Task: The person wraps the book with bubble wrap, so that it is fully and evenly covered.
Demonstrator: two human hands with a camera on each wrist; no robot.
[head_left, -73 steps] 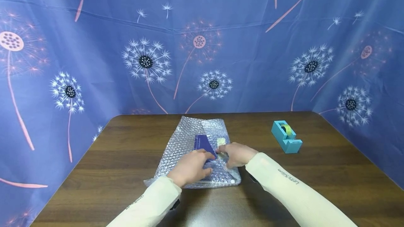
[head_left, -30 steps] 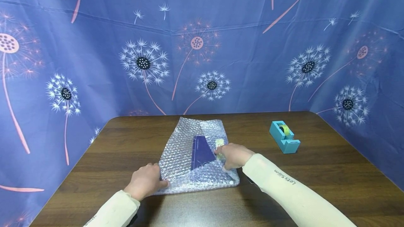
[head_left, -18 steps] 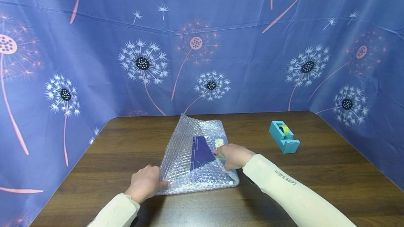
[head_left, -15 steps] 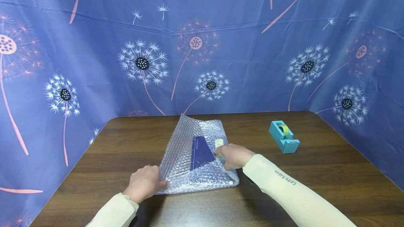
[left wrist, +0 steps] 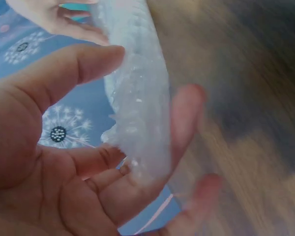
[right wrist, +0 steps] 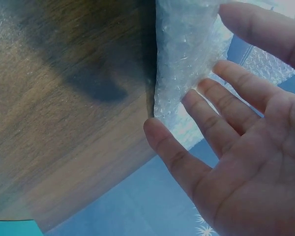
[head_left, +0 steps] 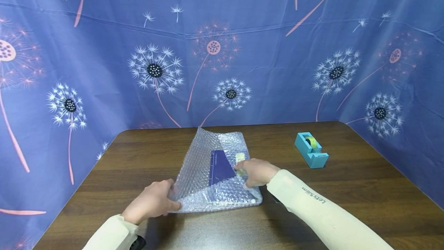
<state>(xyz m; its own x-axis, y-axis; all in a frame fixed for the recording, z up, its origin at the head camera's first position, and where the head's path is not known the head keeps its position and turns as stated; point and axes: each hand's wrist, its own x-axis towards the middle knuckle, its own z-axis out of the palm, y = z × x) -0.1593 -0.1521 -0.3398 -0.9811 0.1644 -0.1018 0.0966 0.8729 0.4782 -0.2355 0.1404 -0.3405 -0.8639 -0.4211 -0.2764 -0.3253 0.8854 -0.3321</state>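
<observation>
Left hand [head_left: 152, 200] has the near left corner of a clear bubble-wrap sheet [head_left: 195, 165] pinched, right hand [head_left: 259, 171] rests straight-fingered on its right side. Flat navy booklet [head_left: 219, 167] half-covered mid-sheet; chunky turquoise tape dispenser [head_left: 305, 150] far right.

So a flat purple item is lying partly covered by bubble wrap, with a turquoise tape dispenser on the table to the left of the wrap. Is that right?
Not quite: the turquoise tape dispenser stands to the right of the bubble wrap, as the head view shows. It is on the table, and the flat purple item is partly covered.
</observation>
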